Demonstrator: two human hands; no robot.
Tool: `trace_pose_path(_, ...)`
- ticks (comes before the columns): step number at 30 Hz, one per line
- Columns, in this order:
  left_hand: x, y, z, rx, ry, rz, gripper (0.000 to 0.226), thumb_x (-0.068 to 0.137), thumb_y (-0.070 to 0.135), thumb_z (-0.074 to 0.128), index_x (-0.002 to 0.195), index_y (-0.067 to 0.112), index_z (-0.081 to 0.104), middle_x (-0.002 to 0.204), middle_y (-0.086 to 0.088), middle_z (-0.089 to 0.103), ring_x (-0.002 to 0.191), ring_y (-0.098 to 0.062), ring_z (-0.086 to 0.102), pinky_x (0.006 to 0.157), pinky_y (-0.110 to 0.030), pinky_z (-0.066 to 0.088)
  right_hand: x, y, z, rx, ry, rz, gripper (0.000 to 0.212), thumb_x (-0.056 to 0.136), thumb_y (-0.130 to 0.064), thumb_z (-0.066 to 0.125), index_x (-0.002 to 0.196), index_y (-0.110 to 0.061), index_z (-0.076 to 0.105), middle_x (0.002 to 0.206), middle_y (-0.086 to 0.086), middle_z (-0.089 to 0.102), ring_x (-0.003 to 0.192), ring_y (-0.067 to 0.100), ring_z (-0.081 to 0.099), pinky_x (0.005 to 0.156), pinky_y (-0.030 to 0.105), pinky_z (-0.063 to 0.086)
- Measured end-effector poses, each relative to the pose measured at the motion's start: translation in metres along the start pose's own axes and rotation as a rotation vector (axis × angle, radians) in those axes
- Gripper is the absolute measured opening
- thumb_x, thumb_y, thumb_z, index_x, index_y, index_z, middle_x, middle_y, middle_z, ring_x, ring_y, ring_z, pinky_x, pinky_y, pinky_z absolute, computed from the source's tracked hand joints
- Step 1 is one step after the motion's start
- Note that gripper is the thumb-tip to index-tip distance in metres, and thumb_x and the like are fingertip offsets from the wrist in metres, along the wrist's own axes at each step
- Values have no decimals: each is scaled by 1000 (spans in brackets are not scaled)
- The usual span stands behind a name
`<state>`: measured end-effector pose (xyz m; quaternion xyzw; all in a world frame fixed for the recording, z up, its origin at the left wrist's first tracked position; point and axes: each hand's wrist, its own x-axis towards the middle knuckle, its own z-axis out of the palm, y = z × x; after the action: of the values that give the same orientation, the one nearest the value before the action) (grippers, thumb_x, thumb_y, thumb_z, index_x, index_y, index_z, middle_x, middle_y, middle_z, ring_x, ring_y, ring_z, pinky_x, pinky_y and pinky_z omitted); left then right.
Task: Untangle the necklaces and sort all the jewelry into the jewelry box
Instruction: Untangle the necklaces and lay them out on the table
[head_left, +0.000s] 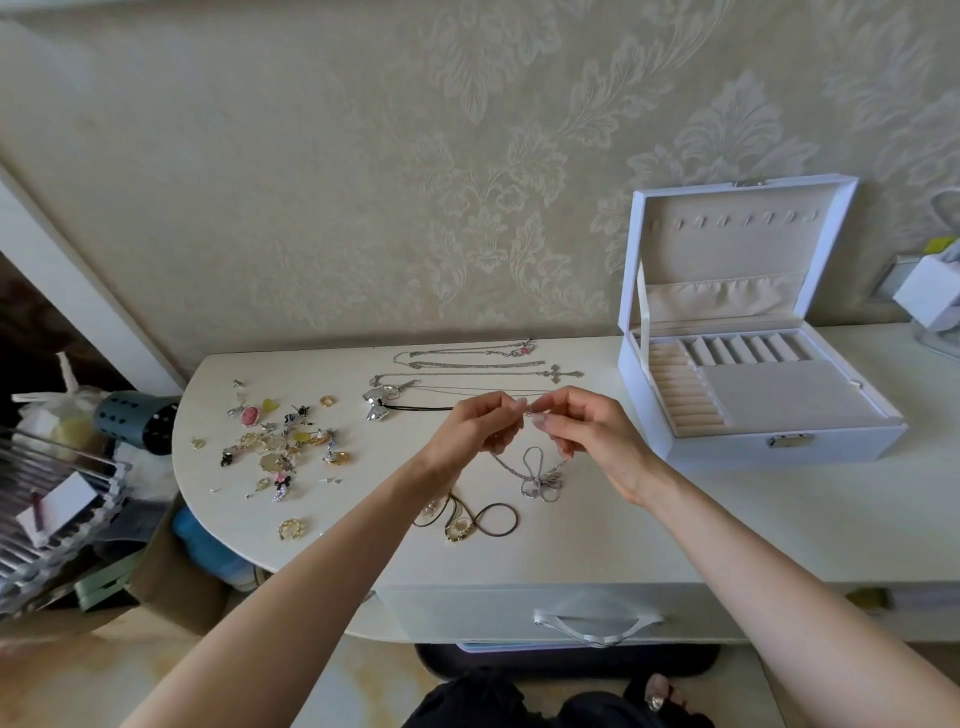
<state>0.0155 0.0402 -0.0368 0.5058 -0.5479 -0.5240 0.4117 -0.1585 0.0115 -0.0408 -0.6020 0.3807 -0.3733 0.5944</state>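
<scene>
Necklace (540, 480) hangs pinched between left hand (478, 431) and right hand (584, 439).

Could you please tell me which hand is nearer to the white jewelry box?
Right. The right hand is just left of the white jewelry box; the left hand, pinching the same silver necklace, is farther left.

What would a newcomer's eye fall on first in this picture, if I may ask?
First, the hands at the centre: the left hand and right hand pinch a silver necklace above the white table, with its pendant end trailing on the tabletop. To the right stands an open white jewelry box, and to the left lies a scatter of small jewelry.
</scene>
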Motion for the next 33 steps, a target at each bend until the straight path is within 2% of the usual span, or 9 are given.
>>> trace_pose_path(3, 1, 4, 0, -52, 57, -10, 34, 92, 35, 55, 65, 16, 46, 58, 5, 46, 55, -10, 38, 57, -21, 34, -2, 2, -1, -54, -26, 58, 18, 85, -19, 67, 89, -2, 66, 58, 4, 43, 50, 12, 37, 50, 22, 32)
trace_pose_path(6, 2, 7, -5, -67, 109, -6, 34, 93, 29, 55, 62, 17, 45, 53, 9, 41, 49, -7, 31, 51, -20, 26, -6, 2, -4, -137, -23, 82, 27, 85, -29, 66, 72, -5, 66, 55, 4, 39, 51, 12, 33, 52, 21, 29)
trace_pose_path(9, -1, 10, -16, -5, 115, 30, 28, 84, 34, 61, 64, 16, 52, 54, 7, 35, 50, -8, 27, 50, -18, 24, -8, 3, -9, -88, 49, 84, 38, 85, -28, 66, 72, 7, 58, 58, 2, 50, 51, 11, 35, 53, 22, 32)
trace_pose_path(12, -3, 12, -30, 78, 137, 36, 26, 78, 37, 64, 67, 15, 56, 55, 5, 34, 52, -8, 26, 50, -18, 24, -10, -1, -13, -56, 86, 74, 31, 88, -21, 63, 65, -1, 54, 47, -13, 50, 48, 9, 35, 52, 21, 32)
trace_pose_path(14, -4, 12, -37, 108, 155, 31, 24, 82, 33, 64, 67, 15, 57, 55, 5, 35, 52, -8, 27, 50, -20, 24, -12, -3, -14, -40, 95, 66, 30, 88, -18, 62, 63, -5, 55, 43, -14, 48, 48, 10, 34, 50, 20, 33)
trace_pose_path(18, -5, 12, -47, 119, 204, 43, 24, 87, 28, 61, 67, 14, 57, 57, 1, 32, 52, -9, 26, 51, -21, 22, -13, -3, -14, -2, 116, 61, 30, 88, -17, 62, 60, -8, 57, 46, -12, 50, 50, 12, 39, 52, 22, 38)
trace_pose_path(23, -5, 13, -52, 95, 248, 55, 27, 89, 27, 60, 68, 11, 57, 56, 0, 32, 50, -9, 27, 49, -20, 23, -12, 0, -15, 13, 132, 33, 29, 87, -18, 64, 59, -9, 59, 49, 5, 45, 55, 17, 49, 63, 24, 44)
trace_pose_path(28, -6, 14, -55, 91, 286, 57, 30, 93, 23, 55, 68, 8, 53, 53, 4, 44, 49, -8, 38, 51, -19, 31, -12, 4, -17, -24, 136, 45, 23, 86, -15, 65, 63, -13, 63, 47, 0, 51, 64, 20, 55, 63, 21, 45)
trace_pose_path(33, -7, 12, -49, 134, 170, 36, 27, 94, 24, 54, 72, 10, 62, 56, 3, 49, 53, -9, 38, 52, -20, 29, -11, 15, -16, -86, 120, 116, 8, 85, -11, 67, 78, -7, 68, 52, -3, 59, 64, 22, 54, 61, 24, 49)
